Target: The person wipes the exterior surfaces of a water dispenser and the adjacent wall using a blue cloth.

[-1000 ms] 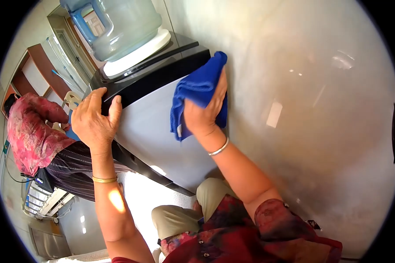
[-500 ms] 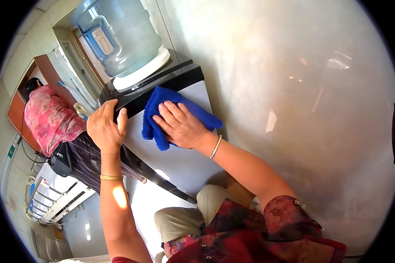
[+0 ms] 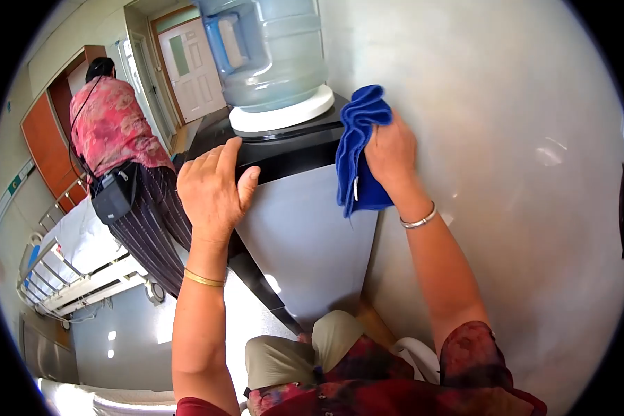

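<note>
My right hand (image 3: 394,154) grips a blue cloth (image 3: 353,156) at the upper right corner of a water dispenser (image 3: 312,236). The cloth is bunched at the top and hangs down over the dispenser's edge. My left hand (image 3: 213,186) lies on the dispenser's black front top edge, thumb stretched out and nothing held. A clear blue water bottle (image 3: 284,66) stands on a white ring (image 3: 284,119) on the dispenser's top. The right fingertips are partly hidden by the cloth.
A pale wall (image 3: 506,173) borders the dispenser on the right. To the left, another person (image 3: 114,125) in a pink flowered top stands with their back to me, beside a bed with rails (image 3: 76,277). A door (image 3: 191,69) stands behind.
My right hand has moved from lying flat on the cloth against the side panel to gripping it at the upper right corner. My left hand stays on the edge. The view has shifted.
</note>
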The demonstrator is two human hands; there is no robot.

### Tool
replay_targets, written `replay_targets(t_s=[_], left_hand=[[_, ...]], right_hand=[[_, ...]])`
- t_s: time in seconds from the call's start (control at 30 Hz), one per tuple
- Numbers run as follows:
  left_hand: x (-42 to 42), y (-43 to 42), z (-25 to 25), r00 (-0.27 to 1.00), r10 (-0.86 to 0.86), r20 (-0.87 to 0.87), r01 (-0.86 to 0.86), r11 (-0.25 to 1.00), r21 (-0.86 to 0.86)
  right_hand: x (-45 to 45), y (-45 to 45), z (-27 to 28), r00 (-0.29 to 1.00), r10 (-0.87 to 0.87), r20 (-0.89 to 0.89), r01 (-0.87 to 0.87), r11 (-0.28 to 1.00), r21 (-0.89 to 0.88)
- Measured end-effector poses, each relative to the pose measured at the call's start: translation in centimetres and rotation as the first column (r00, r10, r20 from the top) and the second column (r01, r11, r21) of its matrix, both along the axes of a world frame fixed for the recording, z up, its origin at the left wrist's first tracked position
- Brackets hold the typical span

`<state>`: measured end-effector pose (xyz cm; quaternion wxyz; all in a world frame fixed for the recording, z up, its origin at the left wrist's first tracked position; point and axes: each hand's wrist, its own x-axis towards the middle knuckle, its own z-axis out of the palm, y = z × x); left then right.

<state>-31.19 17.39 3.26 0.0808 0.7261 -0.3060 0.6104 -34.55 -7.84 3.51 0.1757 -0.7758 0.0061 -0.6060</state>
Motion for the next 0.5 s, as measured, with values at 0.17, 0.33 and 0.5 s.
replay_targets(t_s=[0.17, 0.33, 0.5], left_hand=[[-0.7, 1.6, -1.4, 0.995, -0.072, 0.067, 0.074, 0.997, -0.022], [-2.3, 3.7, -3.1, 0.959, -0.276, 0.059, 0.280, 0.957, -0.078], [-1.5, 5.4, -4.2, 0.873, -0.482, 0.078, 0.487, 0.847, -0.212]], right_hand=[[-1.4, 5.5, 0.6, 0.998, 0.008, 0.064, 0.012, 0.951, -0.308], [-1.8, 11.1, 0.4, 0.997, 0.025, 0.069, 0.010, 0.883, -0.469], [0.2, 16.3, -1.7, 0.936, 0.350, 0.027, -0.290, 0.814, -0.503]])
